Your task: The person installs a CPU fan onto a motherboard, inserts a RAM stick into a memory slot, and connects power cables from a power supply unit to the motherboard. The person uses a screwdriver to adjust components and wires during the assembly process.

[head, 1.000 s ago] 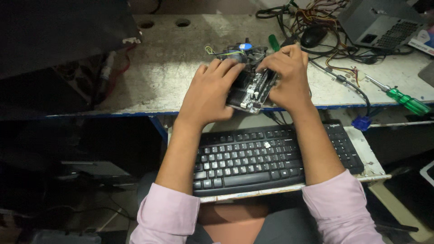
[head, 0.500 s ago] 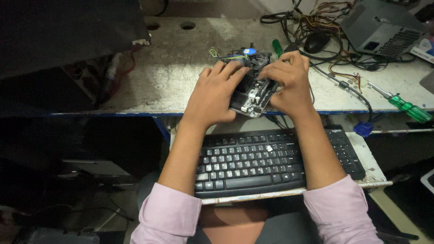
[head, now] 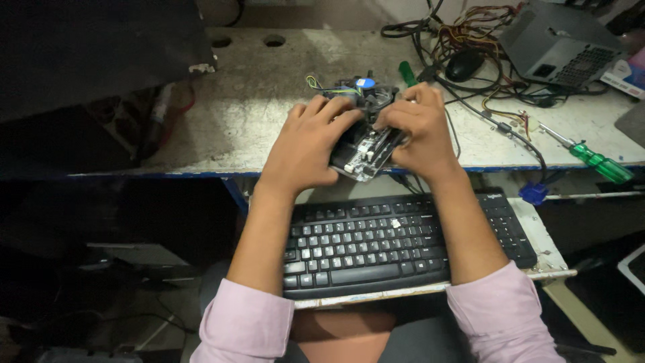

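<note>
**Both hands clamp a board at the counter edge**

The left hand [head: 306, 144] and right hand [head: 416, 131] pinch the board [head: 368, 149] between curled fingers, steadying it. Its fan [head: 363, 91] sits just beyond the fingertips; a keyboard [head: 376, 242] lies below the wrists.

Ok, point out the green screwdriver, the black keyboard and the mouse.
green screwdriver [head: 600, 163], head view, on its handle.
black keyboard [head: 376, 242], head view, on the middle keys.
mouse [head: 463, 65], head view, on its black top.

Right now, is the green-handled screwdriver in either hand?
No, the green-handled screwdriver lies on the bench, apart from both hands holding the circuit board.
</note>
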